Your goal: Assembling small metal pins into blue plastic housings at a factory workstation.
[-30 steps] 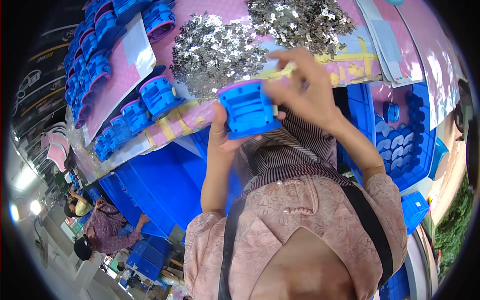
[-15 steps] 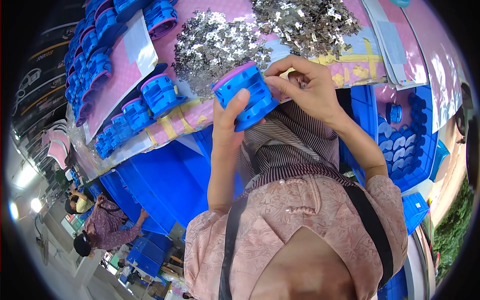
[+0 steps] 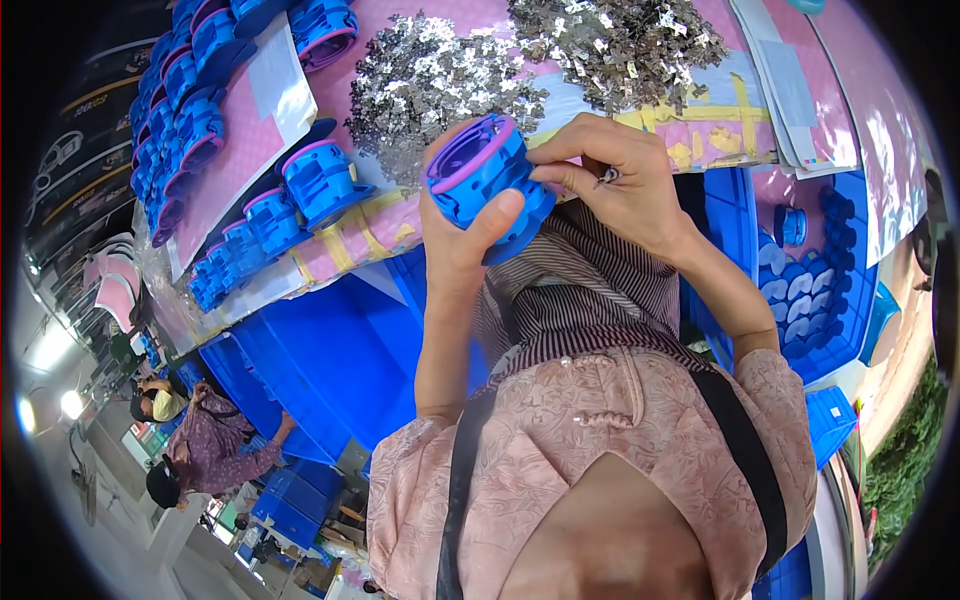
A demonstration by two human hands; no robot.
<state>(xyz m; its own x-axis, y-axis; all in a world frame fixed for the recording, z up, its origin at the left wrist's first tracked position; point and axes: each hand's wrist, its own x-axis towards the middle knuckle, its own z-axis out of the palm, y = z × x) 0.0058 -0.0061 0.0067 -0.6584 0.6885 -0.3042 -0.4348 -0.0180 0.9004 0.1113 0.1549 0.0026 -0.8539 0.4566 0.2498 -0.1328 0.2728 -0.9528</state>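
Note:
A blue plastic cylinder with a pink rim and cut-outs in its side is gripped in my left hand, the thumb lying across its front. It is tilted so that its open, purple-lined end shows. My right hand is closed beside the cylinder, thumb and forefinger pinched against its right side. Whatever sits between those fingertips is hidden. In the curl of the same hand shows a small metal piece. Past the cylinder lies a heap of small, flat, silvery metal pieces on the table.
A second metal heap lies farther right. Rows of similar blue cylinders stand on the pink-covered table's left side. A blue bin is below its edge. At right, a blue crate holds more blue parts. Co-workers are at far left.
My left hand has turned the blue cylinder, bringing its open pink-rimmed end into view. The right hand stays at its side, with a metal piece now showing in its curl.

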